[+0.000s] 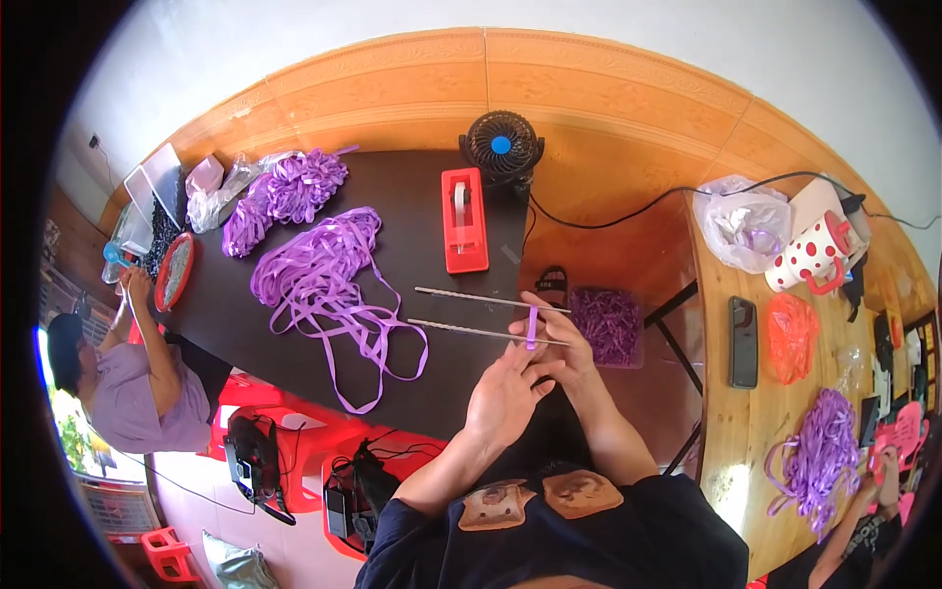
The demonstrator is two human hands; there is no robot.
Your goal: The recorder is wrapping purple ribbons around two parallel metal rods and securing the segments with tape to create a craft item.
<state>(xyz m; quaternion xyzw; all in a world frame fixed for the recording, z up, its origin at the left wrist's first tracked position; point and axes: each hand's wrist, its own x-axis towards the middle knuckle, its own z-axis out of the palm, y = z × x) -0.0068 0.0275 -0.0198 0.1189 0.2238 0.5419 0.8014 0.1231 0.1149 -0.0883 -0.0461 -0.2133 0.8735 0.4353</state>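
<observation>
Two thin silver metal rods (456, 295) lie almost parallel in front of me, their free ends pointing left over the dark table. A short length of purple ribbon (532, 329) is wound across both rods near their right end. My right hand (577, 355) is closed around the rods at that end. Just to its left, my left hand (502, 395) has its fingertips at the lower end of the wound ribbon, pinching there; the fingers partly overlap the right hand. On the table to the left lies a loose pile of purple ribbon (319, 265).
A red tape dispenser (464, 231) and a black fan (500, 147) stand at the back. Under the table gap sits a bin of purple ribbon pieces (605, 329). A wooden table (721, 412) holds a phone and a dotted cup. People sit at far left and lower right.
</observation>
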